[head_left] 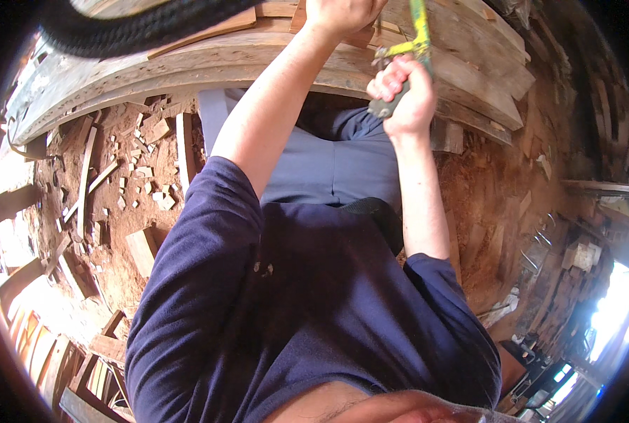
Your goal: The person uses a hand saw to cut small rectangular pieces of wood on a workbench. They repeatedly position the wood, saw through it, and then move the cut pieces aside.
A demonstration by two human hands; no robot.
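My right hand point(407, 92) is closed around the dark grip of a hacksaw point(420, 32) with a worn yellow-green frame. The saw points away from me over the wooden bench point(258, 56), and its far end runs out of view. Left of it, my left hand point(344, 14) bears on a small brown piece of wood point(360, 37) on the bench top. The upper edge cuts off part of that hand, so its fingertips are hidden. The saw blade barely shows, and whether it touches the wood cannot be seen.
A thick black braided cord or strap point(145, 32) crosses the upper left, close to the camera. Small wood offcuts point(145, 171) and narrow strips point(87, 180) litter the earthen floor on the left. Stacked timber point(39, 352) stands at lower left; more clutter lines the right.
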